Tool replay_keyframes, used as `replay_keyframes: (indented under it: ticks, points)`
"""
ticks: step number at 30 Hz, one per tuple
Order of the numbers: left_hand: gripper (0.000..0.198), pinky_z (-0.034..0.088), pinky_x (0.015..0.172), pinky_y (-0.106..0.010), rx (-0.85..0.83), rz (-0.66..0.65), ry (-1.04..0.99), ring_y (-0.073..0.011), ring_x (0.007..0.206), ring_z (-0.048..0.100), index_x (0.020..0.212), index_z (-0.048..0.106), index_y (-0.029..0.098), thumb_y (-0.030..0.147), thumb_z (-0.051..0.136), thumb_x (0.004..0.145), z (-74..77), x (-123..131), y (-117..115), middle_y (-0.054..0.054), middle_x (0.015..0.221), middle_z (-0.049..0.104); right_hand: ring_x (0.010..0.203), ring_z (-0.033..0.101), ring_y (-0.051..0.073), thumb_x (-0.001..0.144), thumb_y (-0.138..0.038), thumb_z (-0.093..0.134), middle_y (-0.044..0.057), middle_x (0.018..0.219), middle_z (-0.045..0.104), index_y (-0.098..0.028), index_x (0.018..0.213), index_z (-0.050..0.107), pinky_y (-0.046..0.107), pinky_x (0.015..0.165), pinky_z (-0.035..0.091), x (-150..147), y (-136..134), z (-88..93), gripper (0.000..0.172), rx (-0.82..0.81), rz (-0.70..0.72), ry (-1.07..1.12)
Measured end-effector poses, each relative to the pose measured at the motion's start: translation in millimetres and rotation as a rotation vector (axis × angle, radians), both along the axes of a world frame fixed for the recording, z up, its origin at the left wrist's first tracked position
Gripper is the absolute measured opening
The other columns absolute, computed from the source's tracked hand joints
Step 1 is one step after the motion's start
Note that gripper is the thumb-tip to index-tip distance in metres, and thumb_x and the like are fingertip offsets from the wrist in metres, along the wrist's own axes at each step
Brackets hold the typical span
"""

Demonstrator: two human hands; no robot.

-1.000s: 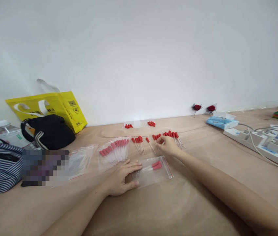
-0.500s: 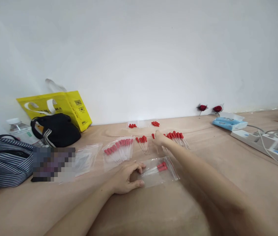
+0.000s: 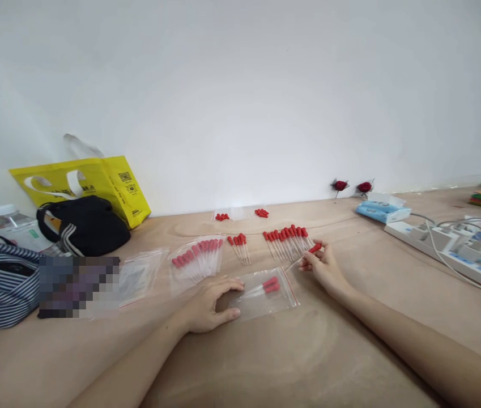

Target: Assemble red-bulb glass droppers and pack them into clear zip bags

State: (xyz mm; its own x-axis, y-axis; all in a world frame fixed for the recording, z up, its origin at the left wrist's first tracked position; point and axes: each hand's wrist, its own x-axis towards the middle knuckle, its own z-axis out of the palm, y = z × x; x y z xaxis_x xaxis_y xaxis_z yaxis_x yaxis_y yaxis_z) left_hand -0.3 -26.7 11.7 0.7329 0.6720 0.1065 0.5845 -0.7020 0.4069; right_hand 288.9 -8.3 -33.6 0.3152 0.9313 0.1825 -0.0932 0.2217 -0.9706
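My right hand (image 3: pixel 320 263) pinches a red-topped dropper (image 3: pixel 314 248), its thin clear tube pointing down left toward a clear zip bag (image 3: pixel 257 309). Inside that bag lie a few droppers with red bulbs (image 3: pixel 271 285). At the bag's left edge rests my left hand (image 3: pixel 212 306), thumb and fingers apart, touching the plastic. Beyond the hands, several loose droppers (image 3: pixel 285 237) lie fanned out, and a smaller group (image 3: pixel 237 241) sits to their left. A filled bag of droppers (image 3: pixel 198 258) lies left of that group.
Two small bags of red bulbs (image 3: pixel 222 217) lie by the wall. At left are flat clear bags (image 3: pixel 140 275), a striped pouch (image 3: pixel 6 289), a black bag (image 3: pixel 89 226), a yellow bag (image 3: pixel 116 187) and a bottle (image 3: pixel 17 226). Blue tissues (image 3: pixel 382 211) and a power strip (image 3: pixel 439 249) stand right.
My right hand has come back from the loose droppers, nearer and to the right, with one dropper in its fingers. My left hand stays at the bag; the view has shifted slightly right.
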Motion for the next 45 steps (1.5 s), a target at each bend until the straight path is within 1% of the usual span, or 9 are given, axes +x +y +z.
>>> replay_keyframes:
  ticks: [5, 11, 18, 22, 25, 31, 36, 41, 45]
  points:
    - [0.041, 0.03, 0.098, -0.04, -0.007, 0.002, 0.014, -0.0222, 0.114, 0.045, 0.114, 0.048, 0.025, 0.038, 0.056, 0.076, -0.3, 1, 1, -0.003, 0.123, 0.051, 0.051, 0.057, 0.011, 0.067, -0.036, 0.058, -0.006, 0.062, 0.053, -0.023, 0.094, 0.032, 0.029, 0.054, 0.05, -15, -3, 3.3, 0.04, -0.067, 0.099, 0.162]
    - [0.041, 0.031, 0.097, -0.041, 0.017, 0.002, 0.017, -0.0224, 0.113, 0.045, 0.114, 0.047, 0.026, 0.039, 0.056, 0.076, -1.4, 1, 1, -0.002, 0.122, 0.052, 0.055, 0.06, 0.011, 0.071, -0.03, 0.055, -0.002, 0.062, 0.058, -0.021, 0.087, 0.038, 0.027, 0.058, 0.05, -15, -9, 6.9, 0.025, -0.166, 0.284, 0.263]
    - [0.042, 0.03, 0.098, -0.041, 0.03, -0.009, 0.0, -0.0227, 0.112, 0.046, 0.114, 0.048, 0.026, 0.039, 0.056, 0.076, -2.3, 0, 1, -0.003, 0.121, 0.052, 0.046, 0.056, 0.01, 0.068, -0.039, 0.06, -0.005, 0.06, 0.056, -0.022, 0.085, 0.035, 0.024, 0.046, 0.047, -14, -17, 9.0, 0.035, -0.184, 0.353, 0.142]
    - [0.042, 0.031, 0.097, -0.041, 0.021, -0.009, -0.016, -0.0232, 0.112, 0.046, 0.115, 0.049, 0.026, 0.039, 0.056, 0.076, -2.9, 0, 1, -0.003, 0.121, 0.052, 0.034, 0.048, 0.008, 0.066, -0.052, 0.058, -0.01, 0.047, 0.049, -0.022, 0.08, 0.033, 0.019, 0.034, 0.038, -19, -24, 11.7, 0.041, -0.198, 0.313, 0.006]
    - [0.042, 0.032, 0.097, -0.04, 0.019, -0.015, -0.029, -0.0235, 0.112, 0.046, 0.115, 0.048, 0.027, 0.039, 0.056, 0.076, -4.4, -1, 2, -0.003, 0.121, 0.052, 0.03, 0.044, 0.007, 0.063, -0.054, 0.059, -0.011, 0.046, 0.047, -0.021, 0.077, 0.036, 0.016, 0.029, 0.029, -22, -28, 13.2, 0.043, -0.204, 0.341, -0.088]
    - [0.043, 0.032, 0.097, -0.039, 0.034, -0.02, -0.018, -0.0223, 0.112, 0.045, 0.116, 0.047, 0.026, 0.039, 0.056, 0.076, -5.0, 0, 2, -0.003, 0.122, 0.052, 0.036, 0.041, 0.005, 0.059, -0.045, 0.065, -0.006, 0.045, 0.048, -0.015, 0.071, 0.054, 0.017, 0.035, 0.03, -19, -24, 6.0, 0.034, -0.249, 0.5, -0.315]
    - [0.042, 0.031, 0.097, -0.039, 0.033, -0.012, -0.02, -0.0223, 0.112, 0.046, 0.115, 0.048, 0.026, 0.038, 0.056, 0.076, -4.6, 0, 2, -0.003, 0.121, 0.053, 0.05, 0.044, 0.007, 0.067, -0.039, 0.061, 0.0, 0.06, 0.054, -0.014, 0.061, 0.062, 0.019, 0.046, 0.034, -18, -21, 1.7, 0.026, -0.055, 0.566, -0.483]
    - [0.041, 0.032, 0.097, -0.039, 0.02, -0.026, -0.036, -0.0221, 0.112, 0.047, 0.113, 0.05, 0.026, 0.038, 0.057, 0.075, -2.2, 2, 1, -0.003, 0.121, 0.053, 0.048, 0.045, 0.008, 0.067, -0.039, 0.06, -0.002, 0.057, 0.054, -0.016, 0.071, 0.061, 0.02, 0.047, 0.034, -20, -24, 4.2, 0.024, -0.105, 0.611, -0.38]
    - [0.041, 0.03, 0.099, -0.041, -0.001, -0.023, -0.034, -0.0223, 0.112, 0.047, 0.113, 0.051, 0.026, 0.037, 0.057, 0.075, -0.1, 4, 1, -0.004, 0.122, 0.052, 0.047, 0.041, 0.007, 0.063, -0.041, 0.064, -0.004, 0.051, 0.051, -0.015, 0.06, 0.058, 0.02, 0.048, 0.032, -20, -26, 10.5, 0.027, -0.13, 0.618, -0.362]
